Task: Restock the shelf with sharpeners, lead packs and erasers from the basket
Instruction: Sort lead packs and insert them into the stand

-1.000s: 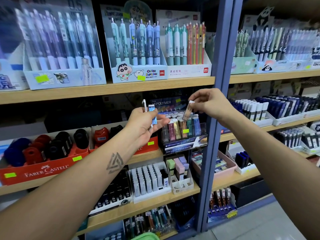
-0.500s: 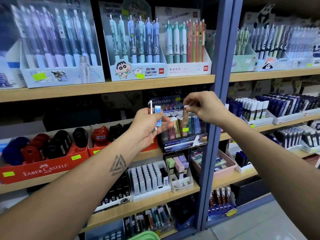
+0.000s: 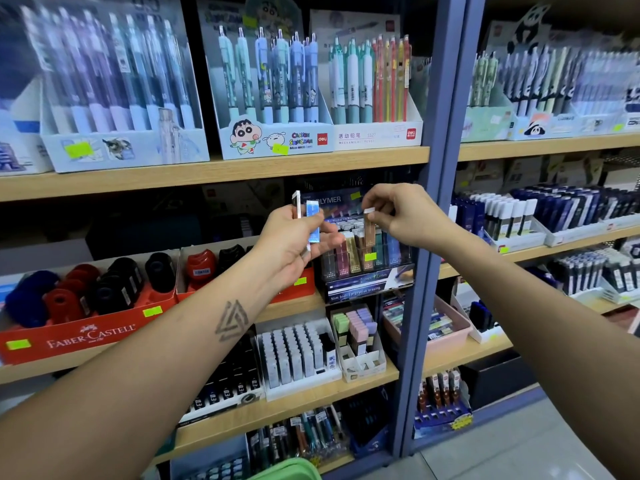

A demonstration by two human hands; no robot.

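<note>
Both hands hold slim packs in front of the dark display box on the middle shelf.

The right hand (image 3: pixel 405 216) pinches the white cap of a brown pack (image 3: pixel 369 227) between thumb and fingertips; the pack hangs upright, its lower end down among the coloured packs standing in the display box (image 3: pixel 367 282). Just left of it, the left hand (image 3: pixel 294 244), palm up with fingers curled, grips a blue pack (image 3: pixel 312 225) and a white one (image 3: pixel 296 204), both upright and side by side, the thumb across the blue one. The two hands are near each other but apart. Left of the display box, a red Faber-Castell tray (image 3: pixel 86 336) holds round sharpeners. At the near bottom edge a green basket rim (image 3: pixel 287 471) shows.
</note>
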